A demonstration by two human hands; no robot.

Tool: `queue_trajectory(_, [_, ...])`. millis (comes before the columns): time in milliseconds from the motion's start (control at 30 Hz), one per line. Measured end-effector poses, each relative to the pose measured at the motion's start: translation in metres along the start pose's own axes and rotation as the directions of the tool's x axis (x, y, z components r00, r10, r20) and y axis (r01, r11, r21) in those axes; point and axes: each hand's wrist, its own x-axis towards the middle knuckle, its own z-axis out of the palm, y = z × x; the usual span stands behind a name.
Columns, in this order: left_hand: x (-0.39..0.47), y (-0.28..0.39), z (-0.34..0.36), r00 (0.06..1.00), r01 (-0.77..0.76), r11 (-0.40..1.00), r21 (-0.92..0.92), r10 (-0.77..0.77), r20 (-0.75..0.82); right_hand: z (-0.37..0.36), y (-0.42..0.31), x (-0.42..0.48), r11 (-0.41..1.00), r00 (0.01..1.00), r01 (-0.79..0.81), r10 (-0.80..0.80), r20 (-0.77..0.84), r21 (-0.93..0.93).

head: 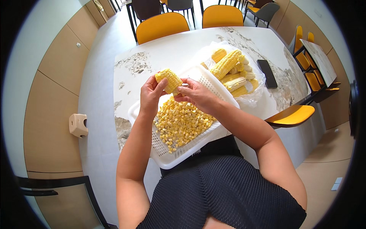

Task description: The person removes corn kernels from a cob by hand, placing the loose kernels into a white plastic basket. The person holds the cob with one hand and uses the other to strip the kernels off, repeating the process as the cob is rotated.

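A short piece of corn cob [170,80] with yellow kernels is held up between both hands. My left hand [153,91] grips its left end, with the thumb across the kernels. At its lower right end, the fingers and thumb of my right hand [196,93] close on the cob. Beneath them, a white perforated plastic basket [183,156] holds a heap of loose corn kernels [186,121]. Behind the basket, to the right, an open clear plastic bag [258,91] contains several cobs; a long one with kernels [226,64] lies on top, beside stripped cobs [235,83].
The basket's front edge juts past the marble-patterned table [168,51]. A black smartphone [267,73] lies right of the bag. Yellow chairs [163,25] stand along the far side, and another chair [291,116] is at the right. A beige plastic stool [78,125] sits on the floor at left.
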Motion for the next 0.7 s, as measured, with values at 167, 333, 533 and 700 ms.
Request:
queue_trajectory(167, [-0.003,0.001,0.008,0.995,-0.102,0.971,0.216,0.094,0.045,-0.001,0.005,0.003,0.995,0.999,-0.012,0.010,-0.030,-0.095])
queue_trajectory(333, [0.000,0.002,0.004,0.999,0.035,0.999,-0.007,-0.035,-0.002,-0.003,0.005,0.000,0.995,0.999,-0.019,0.014,-0.050,-0.095])
queue_trajectory(533, [0.001,0.000,-0.003,0.999,0.029,0.995,-0.100,-0.027,0.021,-0.003,-0.003,-0.003,0.989,1.000,-0.013,0.009,0.030,0.146])
queue_trajectory(700, [-0.002,0.001,-0.001,0.999,0.016,0.994,-0.112,-0.011,0.039,-0.004,0.001,0.001,0.998,0.999,-0.018,0.020,-0.027,0.059])
